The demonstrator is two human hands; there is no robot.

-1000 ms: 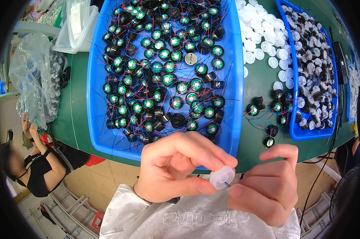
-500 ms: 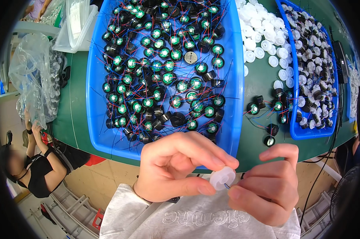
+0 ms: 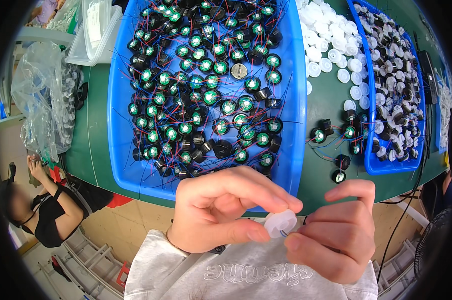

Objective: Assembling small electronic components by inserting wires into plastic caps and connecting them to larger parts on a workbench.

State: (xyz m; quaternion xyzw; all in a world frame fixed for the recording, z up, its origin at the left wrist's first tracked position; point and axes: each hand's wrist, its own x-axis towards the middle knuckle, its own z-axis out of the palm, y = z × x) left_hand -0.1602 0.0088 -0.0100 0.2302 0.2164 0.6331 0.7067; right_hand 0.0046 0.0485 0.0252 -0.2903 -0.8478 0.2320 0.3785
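Both hands keep an unchanged grip: left hand (image 3: 226,210) pinches the white round cap (image 3: 280,223) between thumb and fingertips, right hand (image 3: 331,235) pinches its wires, below the counter (image 3: 326,165) near edge, so fitting continues.

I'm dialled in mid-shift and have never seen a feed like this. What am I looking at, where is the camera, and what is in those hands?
There is no machine here: a person works with bare hands. The one picture comes from a wide fisheye camera on that person's head, looking down, so straight edges bend near the rim. The left hand pinches a small white round cap, and the right hand touches it from the other side; thin wires seem to run into it. Ahead, on a green table, lies a large blue tray of small black round parts with green faces and thin wires. Loose white caps lie to its right, then a second blue tray. Another person sits at the lower left.
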